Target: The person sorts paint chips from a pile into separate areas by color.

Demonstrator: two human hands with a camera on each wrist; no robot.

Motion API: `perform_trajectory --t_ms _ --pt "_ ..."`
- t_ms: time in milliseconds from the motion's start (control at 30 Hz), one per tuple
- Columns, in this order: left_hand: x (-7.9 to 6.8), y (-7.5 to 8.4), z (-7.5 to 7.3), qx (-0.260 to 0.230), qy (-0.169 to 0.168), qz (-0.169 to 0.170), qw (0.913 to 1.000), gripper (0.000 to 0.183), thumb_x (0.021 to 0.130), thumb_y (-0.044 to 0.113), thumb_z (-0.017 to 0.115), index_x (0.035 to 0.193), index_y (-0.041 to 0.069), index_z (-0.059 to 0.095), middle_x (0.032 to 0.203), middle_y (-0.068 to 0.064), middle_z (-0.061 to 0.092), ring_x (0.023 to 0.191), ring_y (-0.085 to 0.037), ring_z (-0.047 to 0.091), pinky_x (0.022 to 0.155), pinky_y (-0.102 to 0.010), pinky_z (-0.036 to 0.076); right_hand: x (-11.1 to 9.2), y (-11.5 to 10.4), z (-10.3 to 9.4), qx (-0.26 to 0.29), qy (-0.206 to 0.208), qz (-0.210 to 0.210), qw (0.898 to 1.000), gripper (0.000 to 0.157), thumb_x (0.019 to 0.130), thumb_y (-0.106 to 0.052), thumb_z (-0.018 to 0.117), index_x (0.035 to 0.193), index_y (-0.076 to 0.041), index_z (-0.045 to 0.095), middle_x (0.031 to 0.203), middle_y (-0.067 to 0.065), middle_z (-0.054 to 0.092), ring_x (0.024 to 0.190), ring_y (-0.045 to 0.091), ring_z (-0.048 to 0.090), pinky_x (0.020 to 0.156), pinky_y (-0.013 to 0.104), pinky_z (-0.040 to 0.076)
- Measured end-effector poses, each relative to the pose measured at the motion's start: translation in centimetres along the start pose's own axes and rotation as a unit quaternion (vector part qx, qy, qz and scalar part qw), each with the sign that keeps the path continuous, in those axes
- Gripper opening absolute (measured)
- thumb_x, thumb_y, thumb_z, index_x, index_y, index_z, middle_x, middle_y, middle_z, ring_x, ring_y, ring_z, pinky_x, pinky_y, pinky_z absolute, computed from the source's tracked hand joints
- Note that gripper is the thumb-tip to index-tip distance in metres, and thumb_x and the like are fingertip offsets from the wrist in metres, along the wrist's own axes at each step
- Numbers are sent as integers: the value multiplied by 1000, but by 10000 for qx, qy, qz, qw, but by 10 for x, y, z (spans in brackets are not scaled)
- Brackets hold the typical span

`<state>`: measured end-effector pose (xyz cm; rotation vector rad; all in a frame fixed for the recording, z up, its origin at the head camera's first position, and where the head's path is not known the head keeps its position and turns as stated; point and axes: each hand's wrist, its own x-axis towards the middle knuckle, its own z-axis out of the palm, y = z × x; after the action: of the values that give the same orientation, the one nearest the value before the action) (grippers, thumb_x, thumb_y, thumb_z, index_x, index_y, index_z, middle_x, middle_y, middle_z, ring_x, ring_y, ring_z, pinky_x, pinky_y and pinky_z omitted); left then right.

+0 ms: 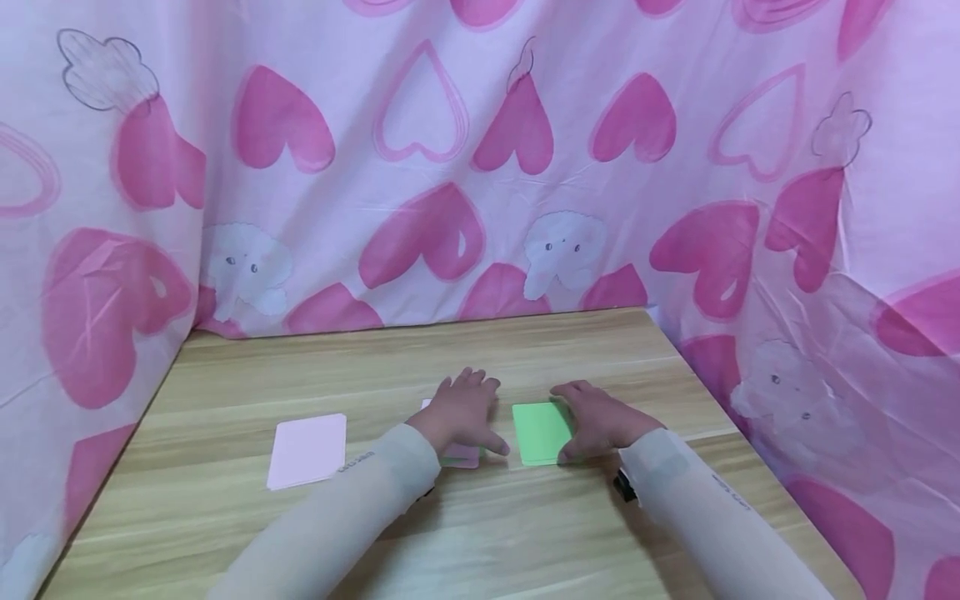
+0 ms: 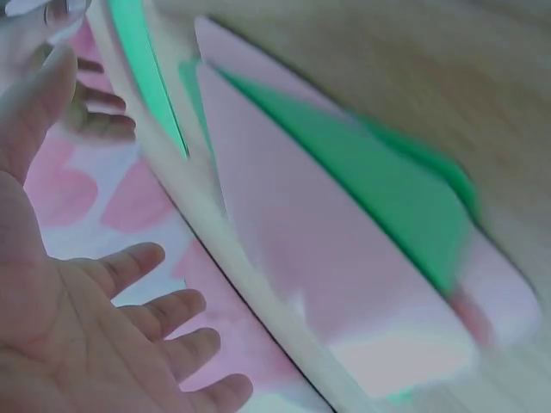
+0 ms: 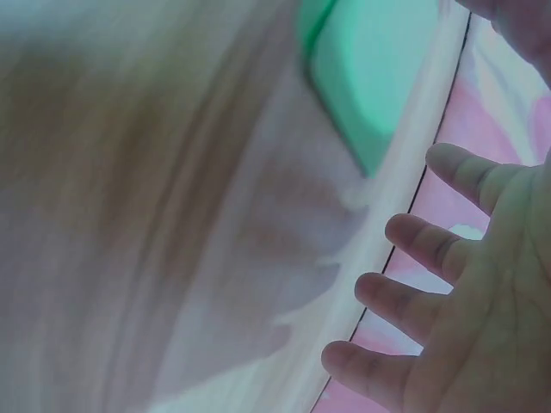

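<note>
My left hand (image 1: 461,412) is over a loose pile of pink and green cards (image 1: 467,451), its fingers spread and largely straight. From the left wrist, that pile shows a pink card (image 2: 301,215) on top, with a green card (image 2: 400,198) fanned out under it. Beside the stack of green cards (image 1: 540,433) is my right hand (image 1: 602,419), thumb and fingers apart around the stack's right side. Nothing is held in its fingers (image 3: 413,305), which are extended in the right wrist view.
A squared stack of pale pink cards (image 1: 307,450) lies on the left of the wooden table (image 1: 487,542). Pink heart-patterned cloth (image 1: 420,108) hangs behind the table and along both sides.
</note>
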<state>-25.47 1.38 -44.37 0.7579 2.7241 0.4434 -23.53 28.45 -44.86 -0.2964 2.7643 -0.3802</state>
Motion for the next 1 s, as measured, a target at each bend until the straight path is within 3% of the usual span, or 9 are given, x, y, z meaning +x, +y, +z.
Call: perform_trajectory --t_ms 167,333,500,700,1000 --pt "-10 -28 -12 -244 53 -45 9997 109 75 57 90 162 15 39 172 -14 30 163 -35 17 131 -61 15 6 -15 -1 219 84 -157 9996 104 70 -36 98 159 -20 45 160 9 43 143 34 47 111 57 50" --pt "-22 -57 -22 -372 125 -127 9991 104 75 49 93 160 13 43 170 -16 34 162 -37 19 130 -59 18 12 -39 2 370 218 -499 9978 104 71 -39 98 158 -14 46 159 11 43 143 33 47 114 54 49" --pt "-37 -78 -24 -288 77 -275 9992 101 76 46 93 158 10 45 169 -18 36 161 -41 19 130 -61 20 22 -68 9 336 197 -633 9972 104 71 -42 97 157 -15 46 158 10 45 143 31 48 115 50 48" --pt "-53 -88 -20 -259 -41 -364 9990 106 72 46 96 157 10 46 170 -18 34 162 -42 16 130 -63 15 35 -94 18 221 199 -924 9953 105 71 -46 96 157 -12 46 157 10 47 142 29 49 117 47 47" --pt "-60 -95 -11 -302 -146 -613 9976 106 67 48 96 158 22 47 171 -11 33 163 -35 17 131 -59 16 41 -113 34 31 173 -989 9949 107 66 -54 97 151 -9 51 149 10 53 135 29 52 114 51 47"
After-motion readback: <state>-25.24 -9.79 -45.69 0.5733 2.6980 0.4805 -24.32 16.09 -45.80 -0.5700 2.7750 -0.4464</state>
